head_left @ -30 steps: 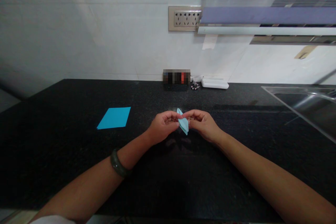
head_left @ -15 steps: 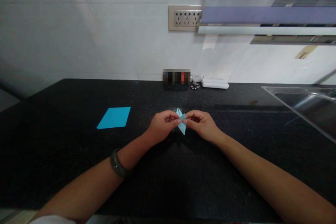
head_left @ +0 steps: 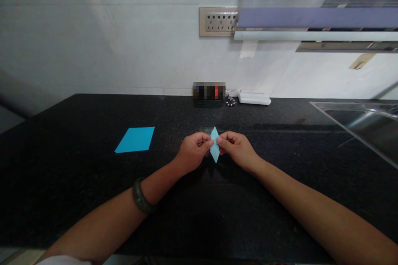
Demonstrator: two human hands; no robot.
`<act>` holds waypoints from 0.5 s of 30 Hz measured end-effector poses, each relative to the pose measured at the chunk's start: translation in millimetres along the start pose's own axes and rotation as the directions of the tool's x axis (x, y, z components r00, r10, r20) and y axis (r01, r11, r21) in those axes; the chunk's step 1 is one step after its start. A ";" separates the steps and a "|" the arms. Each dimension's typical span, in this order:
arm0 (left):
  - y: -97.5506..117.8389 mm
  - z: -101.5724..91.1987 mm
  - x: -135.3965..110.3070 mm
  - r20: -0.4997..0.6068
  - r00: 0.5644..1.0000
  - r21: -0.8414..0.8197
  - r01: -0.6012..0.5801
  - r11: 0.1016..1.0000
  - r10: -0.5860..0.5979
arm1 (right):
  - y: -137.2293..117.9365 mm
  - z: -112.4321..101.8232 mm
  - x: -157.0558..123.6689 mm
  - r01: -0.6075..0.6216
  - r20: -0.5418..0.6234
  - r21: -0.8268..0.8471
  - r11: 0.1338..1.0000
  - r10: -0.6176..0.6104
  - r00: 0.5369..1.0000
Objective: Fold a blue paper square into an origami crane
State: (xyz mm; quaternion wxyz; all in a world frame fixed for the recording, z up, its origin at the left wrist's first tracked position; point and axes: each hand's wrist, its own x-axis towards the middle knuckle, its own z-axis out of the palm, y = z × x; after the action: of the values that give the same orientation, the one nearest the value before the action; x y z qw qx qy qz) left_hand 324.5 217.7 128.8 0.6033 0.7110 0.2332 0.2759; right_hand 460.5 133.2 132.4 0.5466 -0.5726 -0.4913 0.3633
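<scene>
Between my two hands is a small piece of folded light-blue paper, a narrow diamond with its points toward the wall and toward me. My left hand pinches its left side between thumb and fingers. From the right, my right hand pinches the other side, thumb on top near the middle. The fingertips hide part of the folds. Farther left, a flat blue sheet of paper lies on the black countertop.
Against the wall stand a blurred-out box, a small beaded item and a white oblong object. A metal sink is set in at the right. Above are a socket panel and a purple-grey hanging cover.
A flap that stuck out across the middle of the folded paper now lies flat. The paper has turned more upright in view, while both hands keep their pinch.
</scene>
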 end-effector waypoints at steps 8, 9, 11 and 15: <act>0.6 2.4 0.3 -0.038 0.999 -0.016 0.023 1.000 -0.023 | 2.0 2.5 0.1 -0.056 -0.043 0.080 0.995 0.059 0.997; 0.3 2.6 0.4 -0.038 0.999 -0.023 0.027 0.999 -0.028 | 2.0 2.5 0.0 -0.052 -0.043 0.083 0.995 0.055 0.998; -0.6 2.4 0.7 -0.042 0.998 -0.036 0.036 0.999 -0.037 | 1.8 2.4 0.1 -0.045 -0.031 0.093 0.995 0.048 0.998; -1.6 1.1 1.2 -0.052 0.998 -0.041 0.040 0.998 -0.042 | 0.8 2.3 0.0 -0.049 -0.003 0.138 0.989 0.050 0.999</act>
State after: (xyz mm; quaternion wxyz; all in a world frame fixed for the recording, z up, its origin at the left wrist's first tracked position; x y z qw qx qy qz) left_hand 326.1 218.0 127.3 0.6167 0.6862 0.2581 0.2867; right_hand 458.4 133.9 131.3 0.5773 -0.5466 -0.4489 0.4079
